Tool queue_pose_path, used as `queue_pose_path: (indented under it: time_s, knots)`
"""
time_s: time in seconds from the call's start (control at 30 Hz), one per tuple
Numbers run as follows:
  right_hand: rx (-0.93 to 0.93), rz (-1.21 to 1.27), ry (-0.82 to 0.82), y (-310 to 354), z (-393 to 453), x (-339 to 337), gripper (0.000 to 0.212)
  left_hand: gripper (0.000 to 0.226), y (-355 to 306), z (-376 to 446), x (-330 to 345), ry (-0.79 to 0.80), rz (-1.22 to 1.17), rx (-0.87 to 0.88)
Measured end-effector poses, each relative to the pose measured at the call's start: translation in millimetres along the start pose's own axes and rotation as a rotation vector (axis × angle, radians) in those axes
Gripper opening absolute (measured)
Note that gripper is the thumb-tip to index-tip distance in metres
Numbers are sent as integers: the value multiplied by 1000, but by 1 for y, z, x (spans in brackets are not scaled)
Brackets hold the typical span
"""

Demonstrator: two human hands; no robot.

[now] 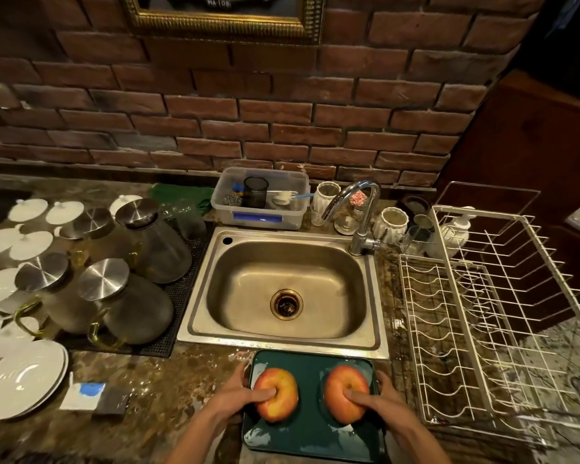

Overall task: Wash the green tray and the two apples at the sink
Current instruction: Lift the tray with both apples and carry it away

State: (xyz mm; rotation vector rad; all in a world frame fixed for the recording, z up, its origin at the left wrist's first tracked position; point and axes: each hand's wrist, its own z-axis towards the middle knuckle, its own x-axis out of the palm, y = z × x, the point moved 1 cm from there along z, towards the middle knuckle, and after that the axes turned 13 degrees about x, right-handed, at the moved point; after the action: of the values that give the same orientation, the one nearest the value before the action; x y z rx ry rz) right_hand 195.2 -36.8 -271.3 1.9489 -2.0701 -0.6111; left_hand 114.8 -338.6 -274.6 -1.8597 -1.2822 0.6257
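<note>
Brick backed the counter (168, 380), where the green tray (310, 433) was gripped at its rims. Each apple (277, 395) (345, 393) was pinned by the left hand (236, 396) and right hand (384, 401); wet, they could likely roll.

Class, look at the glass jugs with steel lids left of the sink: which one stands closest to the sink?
The back right jug, beside the sink's far left corner. The other three stand farther left or nearer the camera on the black mat.

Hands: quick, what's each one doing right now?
Left hand: grips the green tray, thumb on left apple.
Right hand: the same, right apple.
</note>
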Motion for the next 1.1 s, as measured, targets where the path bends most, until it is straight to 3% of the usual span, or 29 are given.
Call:
queue_pose_path:
  time_s: [0.1,0.27,0.77,0.97,1.1]
  knots:
    - [-38,52,-24,-2,0,1,136,102,2,-1,4,-24,-33,-34]
    - [-77,139,-14,-5,1,3,142,110,3,-5,4,-41,-89,-58]
    - [20,179,-74,2,5,1,97,105,2,-7,8,-149,-5,11]
    - [32,165,-22,18,1,1,93,134,-14,-1,1,-111,42,47]
    - [34,127,-3,32,5,-2,92,130,-27,7,-6,-103,64,40]
